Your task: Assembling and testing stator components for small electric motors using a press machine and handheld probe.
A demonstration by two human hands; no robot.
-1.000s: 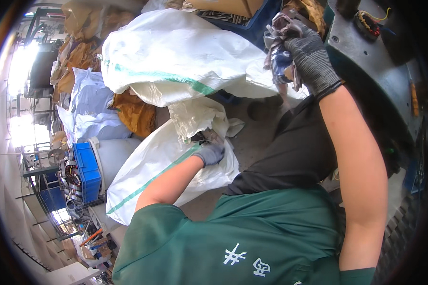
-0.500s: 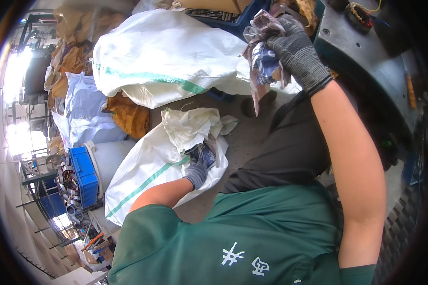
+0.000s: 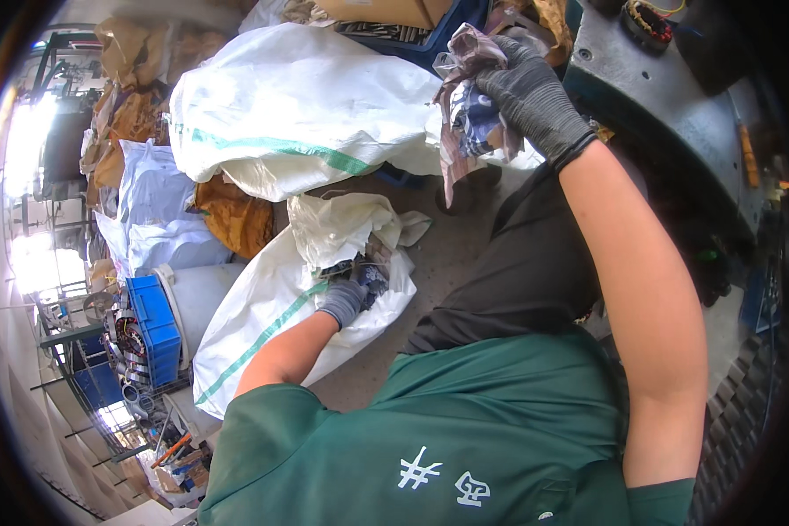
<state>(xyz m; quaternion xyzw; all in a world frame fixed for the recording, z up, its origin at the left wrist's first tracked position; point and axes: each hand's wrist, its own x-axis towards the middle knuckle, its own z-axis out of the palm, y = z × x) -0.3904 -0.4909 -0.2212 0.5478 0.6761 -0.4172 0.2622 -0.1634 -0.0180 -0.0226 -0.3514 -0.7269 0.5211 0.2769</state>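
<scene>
In a dark grey glove, my right hand [image 3: 535, 98] is closed round a bundle of crumpled rags [image 3: 472, 110], held up at the far right. The bundle is brownish-pink with a blue-and-white patterned part, and one strip hangs down. My left hand [image 3: 342, 301], in a lighter grey glove, reaches into the mouth of the nearer white woven sack [image 3: 280, 324]. Its fingers are partly hidden among dark patterned cloth [image 3: 374, 282] there. The sack lies on its side, its rim folded back, with a green stripe along it.
A larger white sack [image 3: 307, 96] lies beyond. A blue crate [image 3: 153, 329] and a pale drum [image 3: 202, 294] stand left, near brown wrappings [image 3: 235, 215]. A metal machine table [image 3: 675, 114] fills the right; a blue bin [image 3: 421, 44] holds metal parts at the back.
My left hand has shifted a little left and deeper among the cloth at the sack's mouth. My right hand, still gripping the rags, has moved slightly left.
</scene>
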